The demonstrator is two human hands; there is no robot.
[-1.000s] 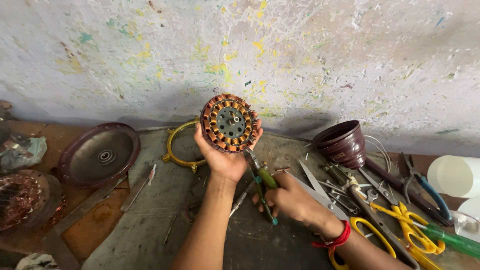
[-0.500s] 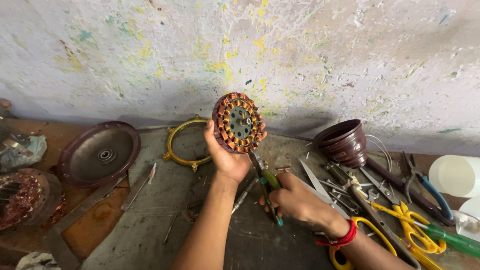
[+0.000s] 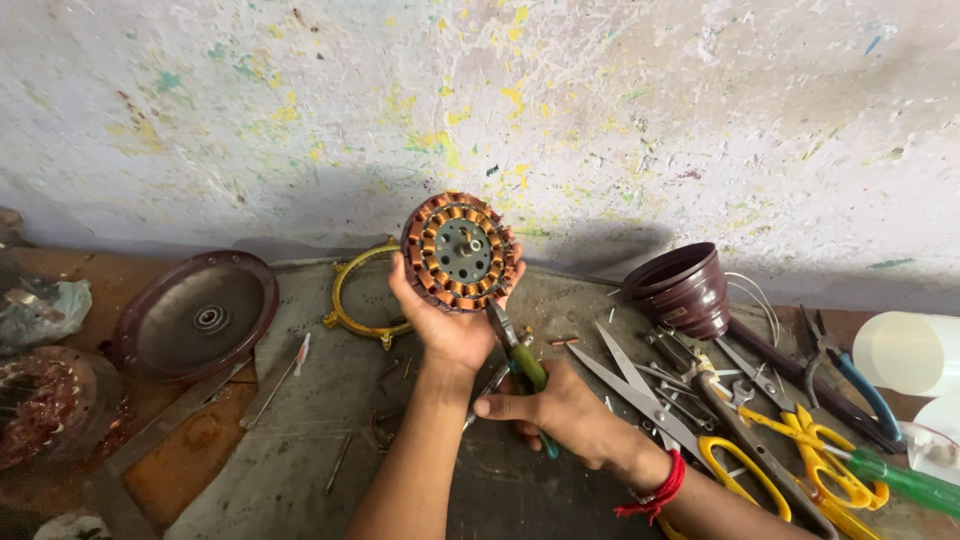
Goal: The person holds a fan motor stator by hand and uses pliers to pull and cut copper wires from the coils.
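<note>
My left hand (image 3: 450, 325) holds up a round motor stator (image 3: 461, 252) with copper windings and a grey hub, its face turned toward me in front of the paint-spattered wall. Just below it, my right hand (image 3: 555, 412) grips green-handled pliers (image 3: 522, 365), their metal jaws pointing up toward the heel of my left hand. A red thread is tied round my right wrist.
A dark round metal cover (image 3: 195, 315) and a yellow ring (image 3: 362, 295) lie left of the stator. A maroon cup-shaped housing (image 3: 685, 290), yellow-handled scissors (image 3: 765, 455), blue-handled pliers (image 3: 865, 385) and a green-handled screwdriver (image 3: 905, 482) crowd the right. Another wound stator (image 3: 40, 405) sits far left.
My left hand has turned the stator from edge-on back to facing me. My right hand with the pliers has stayed just below it.
</note>
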